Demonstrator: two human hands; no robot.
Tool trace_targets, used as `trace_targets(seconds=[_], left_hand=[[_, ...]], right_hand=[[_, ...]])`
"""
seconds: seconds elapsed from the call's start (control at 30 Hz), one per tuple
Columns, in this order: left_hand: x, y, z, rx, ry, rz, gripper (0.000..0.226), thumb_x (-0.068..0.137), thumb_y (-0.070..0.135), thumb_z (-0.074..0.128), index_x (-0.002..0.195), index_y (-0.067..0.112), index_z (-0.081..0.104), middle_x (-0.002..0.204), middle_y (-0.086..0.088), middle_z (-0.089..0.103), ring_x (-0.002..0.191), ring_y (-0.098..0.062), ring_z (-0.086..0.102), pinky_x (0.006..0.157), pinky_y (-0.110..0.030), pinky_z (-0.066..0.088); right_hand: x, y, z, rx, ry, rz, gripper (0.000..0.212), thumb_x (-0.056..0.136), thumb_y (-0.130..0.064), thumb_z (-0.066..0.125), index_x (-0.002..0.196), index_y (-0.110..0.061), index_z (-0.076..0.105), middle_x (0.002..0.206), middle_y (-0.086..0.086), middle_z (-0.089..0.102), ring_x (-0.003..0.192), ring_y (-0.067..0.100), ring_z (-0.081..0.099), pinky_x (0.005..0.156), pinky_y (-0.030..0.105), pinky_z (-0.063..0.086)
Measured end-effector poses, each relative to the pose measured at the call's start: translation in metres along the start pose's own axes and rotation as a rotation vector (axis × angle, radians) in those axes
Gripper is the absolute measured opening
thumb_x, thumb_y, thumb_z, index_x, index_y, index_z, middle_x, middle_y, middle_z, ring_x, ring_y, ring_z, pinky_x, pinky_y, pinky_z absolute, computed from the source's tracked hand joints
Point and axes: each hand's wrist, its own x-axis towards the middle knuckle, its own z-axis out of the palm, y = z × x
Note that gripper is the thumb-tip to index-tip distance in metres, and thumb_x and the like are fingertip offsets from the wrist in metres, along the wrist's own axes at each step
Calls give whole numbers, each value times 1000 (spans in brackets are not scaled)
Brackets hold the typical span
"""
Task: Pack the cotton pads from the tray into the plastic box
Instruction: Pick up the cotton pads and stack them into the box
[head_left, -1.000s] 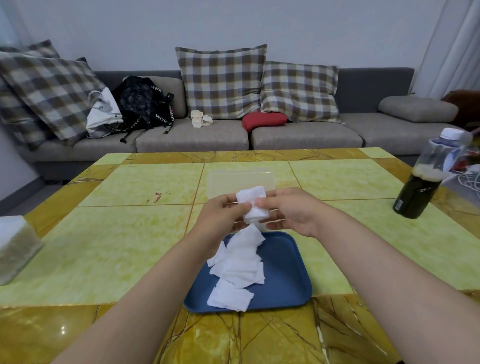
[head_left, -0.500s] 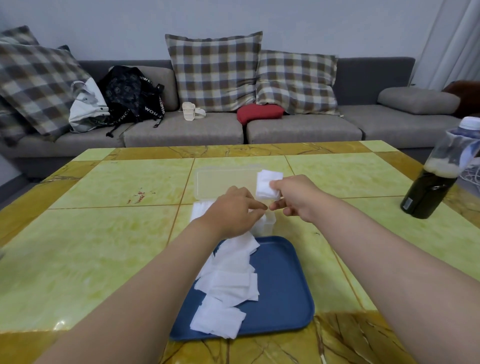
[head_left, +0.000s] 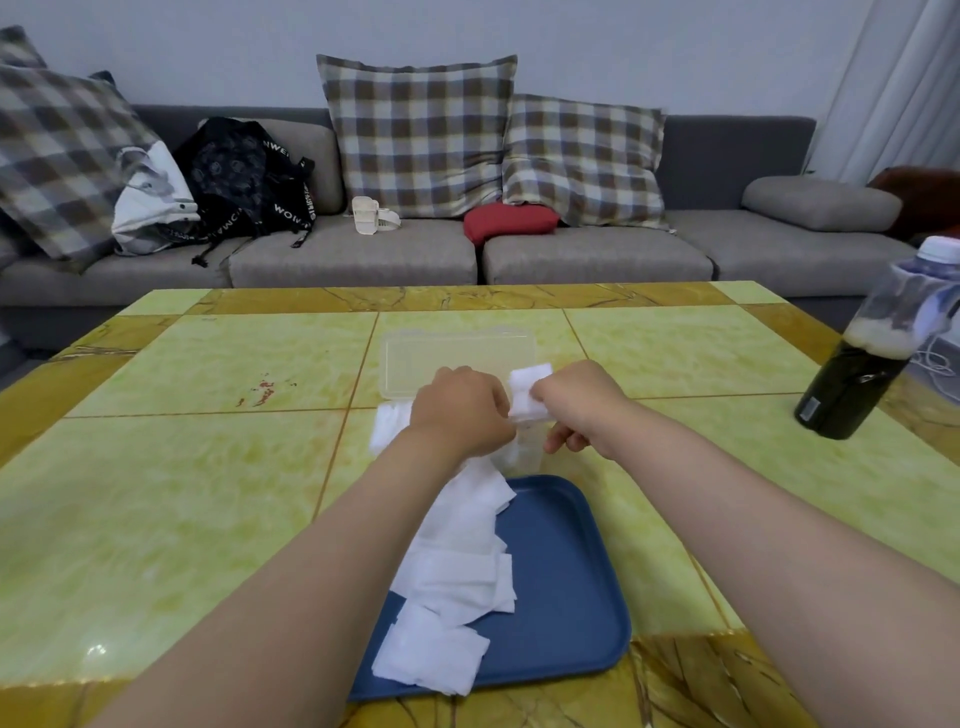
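Observation:
A blue tray (head_left: 571, 597) lies on the table close to me, with several white cotton pads (head_left: 457, 571) heaped along its left side. Just beyond it stands the clear plastic box (head_left: 522, 452), its open lid (head_left: 457, 358) lying flat behind it. More white pads (head_left: 387, 431) show at the box's left end. My right hand (head_left: 582, 405) pinches a small stack of cotton pads (head_left: 530, 389) above the box. My left hand (head_left: 460, 410) hovers over the box with its fingers curled under, right beside that stack. What its fingers hold is hidden.
A dark bottle (head_left: 862, 374) with a white cap stands at the table's right edge. A red stain (head_left: 262, 389) marks the green tabletop on the left. Behind the table is a grey sofa (head_left: 353, 249) with plaid cushions, bags and a red pillow.
A second ago both hands held the pads above the tray. My right hand has since carried them over the box and lowered them slightly. My left hand stays close beside them.

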Motion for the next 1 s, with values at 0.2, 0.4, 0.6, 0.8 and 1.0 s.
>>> trace_targets(seconds=[0.2, 0.4, 0.6, 0.8, 1.0], left_hand=[[-3, -9, -9, 20, -67, 21, 25, 82, 30, 60, 103, 36, 72, 108, 4, 59, 117, -18, 44, 78, -30, 45], [-10, -15, -10, 92, -66, 32, 27, 85, 34, 58, 109, 37, 70, 110, 0, 50, 120, -22, 42, 84, -32, 41], [-10, -16, -11, 123, -94, 49, 31, 86, 40, 57, 115, 37, 68, 115, -2, 51, 121, -23, 42, 86, -33, 41], [-15, -24, -9, 105, -51, 112, 38, 89, 58, 51, 116, 37, 67, 100, -3, 49, 111, -25, 44, 80, -34, 38], [-22, -38, -5, 75, 8, 225, 44, 95, 47, 50, 136, 31, 55, 127, -1, 56, 118, -23, 44, 96, -37, 41]], right_hand=[[-8, -3, 2, -267, 25, -150, 8, 84, -11, 46, 89, -9, 52, 49, 10, 65, 38, 22, 61, 41, 17, 36], [-17, -21, 4, -599, 24, -240, 17, 82, -12, 54, 65, -10, 51, 53, 5, 57, 49, 23, 59, 47, 21, 37], [-20, -38, 16, -888, 139, -194, 17, 82, -4, 61, 73, -14, 52, 75, 1, 54, 57, 16, 49, 47, 23, 34], [-10, -46, 31, -905, -21, -122, 21, 86, -17, 64, 66, -14, 58, 61, -2, 59, 54, 14, 51, 53, 26, 39], [-16, -37, 17, -798, -110, -69, 30, 91, -1, 57, 61, -7, 55, 48, 5, 54, 43, 18, 42, 46, 24, 35]])
